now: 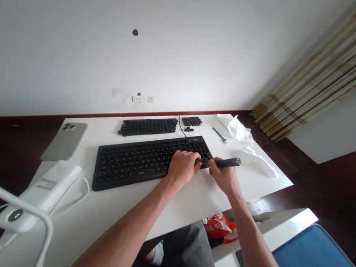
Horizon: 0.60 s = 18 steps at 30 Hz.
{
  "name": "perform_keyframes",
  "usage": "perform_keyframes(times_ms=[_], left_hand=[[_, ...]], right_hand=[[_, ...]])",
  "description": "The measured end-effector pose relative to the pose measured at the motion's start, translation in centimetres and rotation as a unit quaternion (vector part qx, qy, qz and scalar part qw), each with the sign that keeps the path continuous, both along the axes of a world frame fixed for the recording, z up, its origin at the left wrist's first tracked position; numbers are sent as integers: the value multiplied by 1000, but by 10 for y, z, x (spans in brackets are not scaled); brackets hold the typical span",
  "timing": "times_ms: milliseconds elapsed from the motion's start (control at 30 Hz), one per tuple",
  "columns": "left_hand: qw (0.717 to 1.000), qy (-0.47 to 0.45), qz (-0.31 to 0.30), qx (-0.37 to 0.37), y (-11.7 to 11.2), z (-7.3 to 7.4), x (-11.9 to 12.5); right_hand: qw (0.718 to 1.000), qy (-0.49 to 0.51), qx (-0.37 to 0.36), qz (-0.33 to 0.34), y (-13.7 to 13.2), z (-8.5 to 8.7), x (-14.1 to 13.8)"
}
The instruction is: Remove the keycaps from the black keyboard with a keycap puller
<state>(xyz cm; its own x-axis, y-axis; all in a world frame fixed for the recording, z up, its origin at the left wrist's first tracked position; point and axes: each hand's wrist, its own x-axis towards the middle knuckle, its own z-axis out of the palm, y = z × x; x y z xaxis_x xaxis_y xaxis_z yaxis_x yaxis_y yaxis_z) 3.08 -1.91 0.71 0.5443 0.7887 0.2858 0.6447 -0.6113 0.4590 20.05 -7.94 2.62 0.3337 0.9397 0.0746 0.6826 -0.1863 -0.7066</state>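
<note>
A black keyboard [139, 159] lies across the white table [110, 213]. My left hand [182, 167] rests on its right part, fingers curled down onto the keys, holding nothing I can make out. My right hand [225, 176] sits at the keyboard's right end, closed around a dark pen-like tool [230, 162] whose tip points toward the keys. Behind the keyboard lies a row of loose black keycaps [148, 126], with a smaller group of keycaps [191, 121] to its right.
A phone [64, 141] lies face down at the left. A white power bank [41, 192] with a cable sits at the near left. A small blue brush [219, 134] and crumpled white plastic [238, 130] lie at the far right. An orange packet [221, 227] is below the table edge.
</note>
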Motion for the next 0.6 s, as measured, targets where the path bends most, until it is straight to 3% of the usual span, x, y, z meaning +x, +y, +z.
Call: perform_keyframes(times_ms=[267,600], left_hand=[[1000,1,3,-7,-1,1,1],[1000,0,4,-9,-1,1,1]], right_hand=[[998,49,12,-32,-9,-20,-2],[995,-54,67,-41,-18,-19,-24]])
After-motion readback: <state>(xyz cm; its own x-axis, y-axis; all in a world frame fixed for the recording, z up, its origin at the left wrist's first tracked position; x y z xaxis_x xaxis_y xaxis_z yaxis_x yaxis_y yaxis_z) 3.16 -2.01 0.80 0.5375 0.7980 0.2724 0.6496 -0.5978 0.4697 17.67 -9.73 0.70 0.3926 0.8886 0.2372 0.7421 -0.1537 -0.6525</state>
